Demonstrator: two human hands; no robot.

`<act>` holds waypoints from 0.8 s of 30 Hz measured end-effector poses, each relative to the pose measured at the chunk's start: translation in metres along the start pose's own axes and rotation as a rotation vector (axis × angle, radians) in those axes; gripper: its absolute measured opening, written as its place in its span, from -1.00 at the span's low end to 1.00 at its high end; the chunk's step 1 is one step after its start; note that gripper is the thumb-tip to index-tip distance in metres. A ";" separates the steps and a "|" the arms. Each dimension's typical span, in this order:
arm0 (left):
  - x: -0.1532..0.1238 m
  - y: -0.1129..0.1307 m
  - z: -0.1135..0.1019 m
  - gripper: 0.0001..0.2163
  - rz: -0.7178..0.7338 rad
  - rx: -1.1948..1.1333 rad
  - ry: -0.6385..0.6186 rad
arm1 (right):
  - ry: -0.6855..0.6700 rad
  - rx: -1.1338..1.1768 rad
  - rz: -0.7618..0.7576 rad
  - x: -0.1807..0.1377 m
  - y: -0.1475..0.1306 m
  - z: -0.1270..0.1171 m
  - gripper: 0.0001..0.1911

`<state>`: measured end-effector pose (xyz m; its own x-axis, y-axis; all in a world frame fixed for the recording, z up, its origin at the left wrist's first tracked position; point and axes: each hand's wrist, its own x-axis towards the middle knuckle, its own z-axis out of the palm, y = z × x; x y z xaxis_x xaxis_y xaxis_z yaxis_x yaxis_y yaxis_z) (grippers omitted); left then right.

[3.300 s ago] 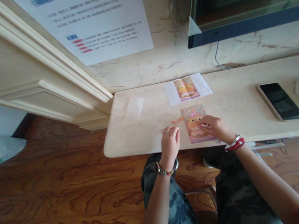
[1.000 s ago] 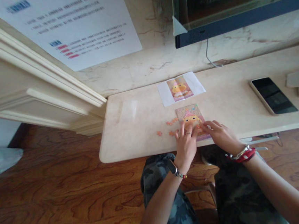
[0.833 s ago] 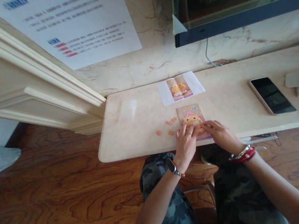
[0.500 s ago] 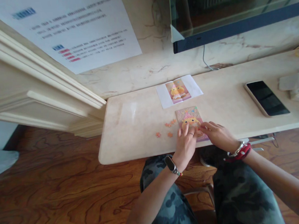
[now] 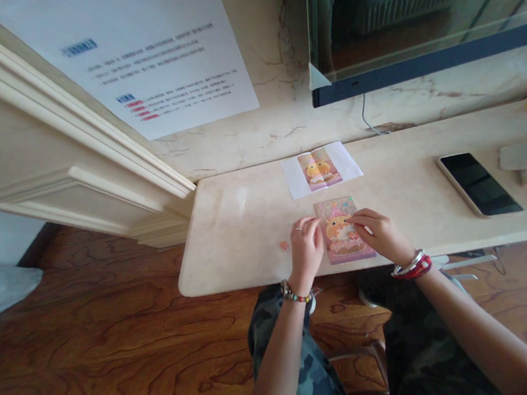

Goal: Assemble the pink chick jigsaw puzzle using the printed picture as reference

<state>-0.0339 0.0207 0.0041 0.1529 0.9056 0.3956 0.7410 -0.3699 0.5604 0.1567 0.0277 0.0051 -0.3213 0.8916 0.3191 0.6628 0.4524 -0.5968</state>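
A small jigsaw puzzle (image 5: 342, 249) with a yellow cartoon animal on it lies near the table's front edge. My right hand (image 5: 381, 231) is over its right side, thumb and forefinger pinched together over the picture. Whatever they may hold is too small to make out. Just left of the puzzle is my left hand (image 5: 307, 246), its fingers curled and closed at the tips; what is in them is hidden. One loose orange puzzle piece (image 5: 284, 245) lies left of this hand, and the hand covers the spot where other pieces lay.
Behind the puzzle lies a creased paper (image 5: 294, 179) printed with a similar picture. A phone (image 5: 479, 183) rests farther right, beside a white object (image 5: 519, 155). A dark screen (image 5: 418, 64) hangs above the table (image 5: 230, 237), and a printed notice (image 5: 181, 100) is on the wall.
My left hand has left the puzzle and moved left to the loose pieces, uncovering the lower picture. My right hand stays near the puzzle's right side. The view has shifted slightly.
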 end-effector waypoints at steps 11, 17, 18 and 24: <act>-0.005 -0.051 -0.026 -0.84 -0.240 0.130 0.131 | -0.316 -0.200 -0.103 0.066 -0.044 0.068 -0.82; -0.009 -0.049 -0.019 -0.84 -0.211 0.118 0.120 | -0.406 -0.104 -0.091 0.078 -0.049 0.070 -0.79; -0.010 -0.049 -0.019 -0.84 -0.209 0.120 0.118 | -0.387 -0.069 -0.091 0.077 -0.046 0.065 -0.77; -0.013 -0.047 -0.018 -0.83 -0.180 0.118 0.110 | -0.191 0.246 0.224 0.043 -0.009 0.018 -0.86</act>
<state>-0.0824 0.0224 -0.0146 -0.0564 0.9243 0.3776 0.8220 -0.1716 0.5430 0.1245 0.0626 0.0117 -0.3225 0.9461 0.0311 0.5560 0.2159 -0.8027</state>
